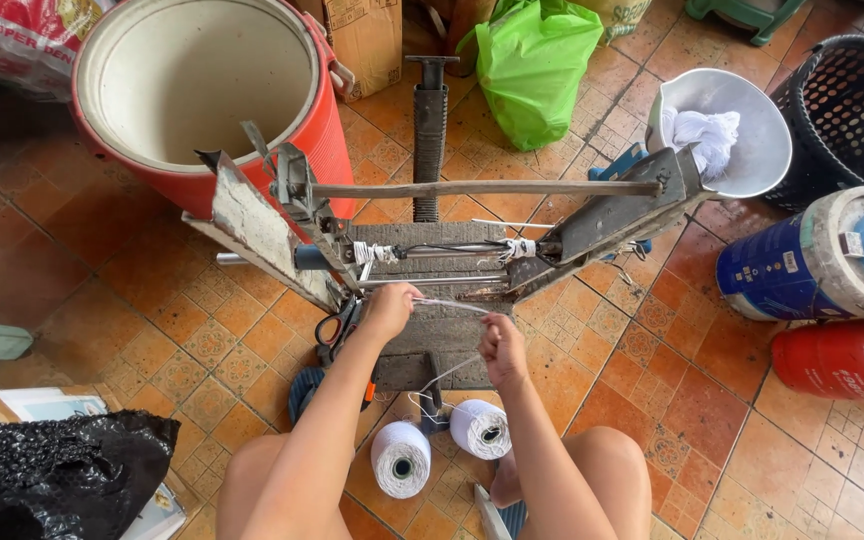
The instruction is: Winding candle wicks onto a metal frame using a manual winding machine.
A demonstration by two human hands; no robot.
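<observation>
Both hands, left hand [389, 308] and right hand [501, 345], pinch white thread [449, 303]

White thread spools [401, 458], orange patterned floor tiles [202, 330], red barrel [327, 130].

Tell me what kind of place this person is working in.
Probably a home workshop floor for thread or string work. The left hand and right hand stretch white string at a metal winding frame on orange tiles, with two white spools below.
</observation>
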